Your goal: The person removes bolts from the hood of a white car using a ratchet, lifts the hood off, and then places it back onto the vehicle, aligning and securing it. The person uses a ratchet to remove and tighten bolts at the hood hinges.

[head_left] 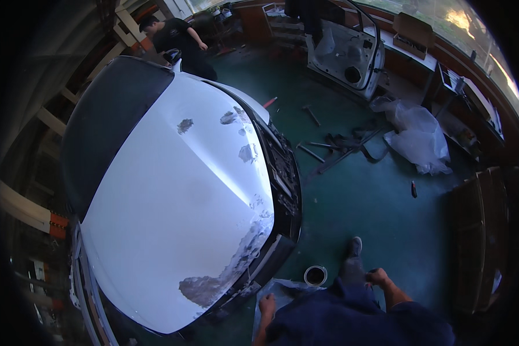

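The white car hood point(150, 213) lies ahead of me on the left. Grey, rough sanded or filled patches point(205, 288) run along its front edge. My left hand point(267, 304) is low beside the front of the car, apart from it, with its fingers curled closed. At my right side my right hand point(378, 277) is also closed, near my leg. Whether either hand holds anything is too small and dark to see. On the floor between my hands and the car stands a round open can point(315, 268) with a dark inside, beside a pale plastic sheet point(282, 284).
Another person point(181, 43) stands by the car's far side. A stripped car door point(343, 63) leans near the bench. Hammers and straps point(346, 145), a red-and-black tool point(413, 189) and crumpled clear plastic point(418, 138) lie on the green floor. Brown cartons point(478, 242) stand right.
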Demonstrator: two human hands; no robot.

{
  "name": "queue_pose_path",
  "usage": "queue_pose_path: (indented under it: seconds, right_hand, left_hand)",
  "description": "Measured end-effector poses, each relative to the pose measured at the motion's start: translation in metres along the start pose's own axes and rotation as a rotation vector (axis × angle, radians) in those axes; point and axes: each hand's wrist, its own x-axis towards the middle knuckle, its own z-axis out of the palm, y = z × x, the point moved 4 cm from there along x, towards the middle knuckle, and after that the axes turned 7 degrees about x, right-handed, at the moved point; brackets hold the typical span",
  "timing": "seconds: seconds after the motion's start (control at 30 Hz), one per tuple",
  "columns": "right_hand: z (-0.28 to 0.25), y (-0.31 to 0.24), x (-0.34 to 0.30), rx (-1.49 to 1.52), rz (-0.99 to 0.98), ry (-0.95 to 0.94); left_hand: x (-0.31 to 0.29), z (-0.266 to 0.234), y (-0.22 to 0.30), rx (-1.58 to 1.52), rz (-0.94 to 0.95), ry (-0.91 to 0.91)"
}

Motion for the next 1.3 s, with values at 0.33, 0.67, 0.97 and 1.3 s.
queue_pose_path:
  seconds: [0.33,0.67,0.97,1.3]
  right_hand:
    - [-0.232,-0.034,0.089,0.477,-0.153,0.129]
    - [-0.256,0.054,0.120,0.687,0.215,0.168]
    - [-0.284,-0.093,0.201,0.436,0.062,0.001]
    - [-0.387,-0.399,0.272,0.556,-0.160,0.124]
  left_hand:
    - [0.035,-0.114,0.353,0.321,0.352,0.657]
    - [0.025,-0.042,0.401,0.348,0.283,0.522]
    - [0.106,-0.053,0.595,0.585,0.631,0.711]
    - [0.321,-0.138,0.783,0.756,0.642,0.784]
